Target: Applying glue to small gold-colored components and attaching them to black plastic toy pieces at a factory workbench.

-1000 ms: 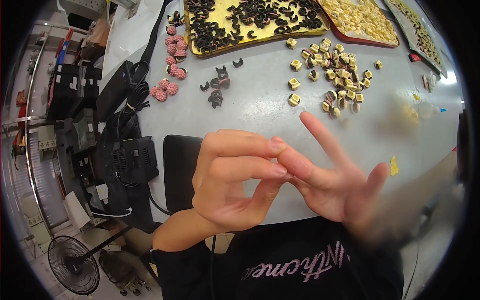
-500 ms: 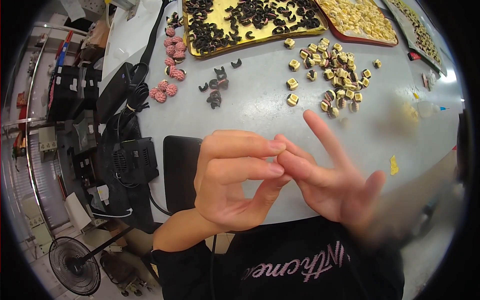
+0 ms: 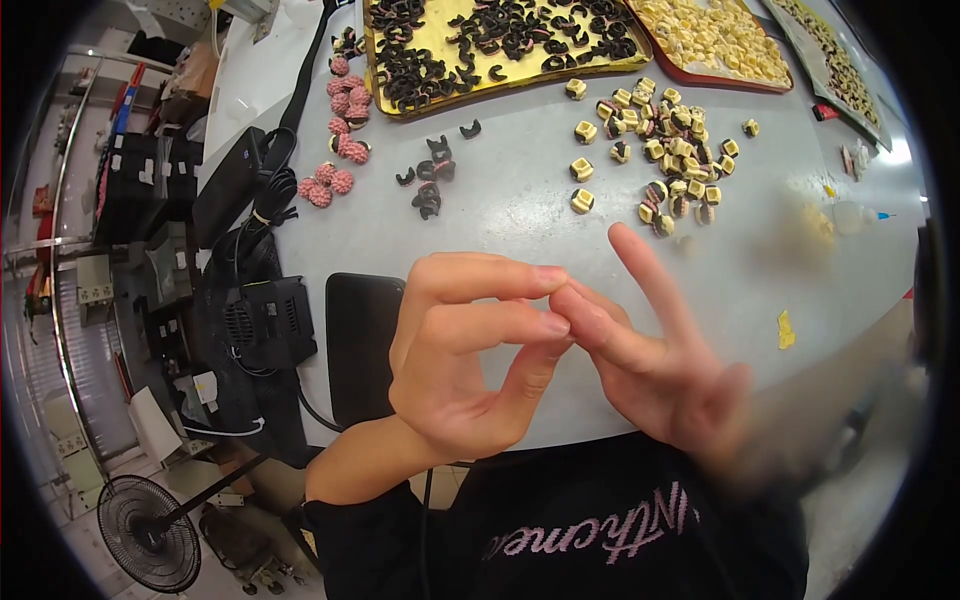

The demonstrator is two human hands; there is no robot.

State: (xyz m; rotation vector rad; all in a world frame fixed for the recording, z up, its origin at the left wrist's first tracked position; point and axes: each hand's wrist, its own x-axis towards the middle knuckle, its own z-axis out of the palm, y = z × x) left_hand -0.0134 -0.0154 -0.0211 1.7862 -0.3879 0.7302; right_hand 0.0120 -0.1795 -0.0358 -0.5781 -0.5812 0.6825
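My left hand [image 3: 428,378] and my right hand [image 3: 650,385] meet fingertip to fingertip over the near part of the table. The left thumb and first fingers are pinched together against the right fingertips. Anything between them is hidden or too small to make out. One right finger points up and away from the pinch, while the rest of that hand is partly blurred. Beyond the hands lie a pile of small cream square pieces with black and pink sides [image 3: 690,150], a few loose black U-shaped pieces [image 3: 428,200] and several pink bumpy balls [image 3: 340,182].
At the back stand a yellow tray [image 3: 520,72] of black curved pieces and a red-rimmed tray [image 3: 700,80] of cream pieces. A black flat pad [image 3: 362,350] lies beside my left wrist. On the right are a blue-tipped bottle [image 3: 855,218] and a yellow scrap [image 3: 786,330].
The joined fingertips have shifted very slightly up and left, still pressed together. The right hand has turned a little. The pieces on the table keep their arrangement.
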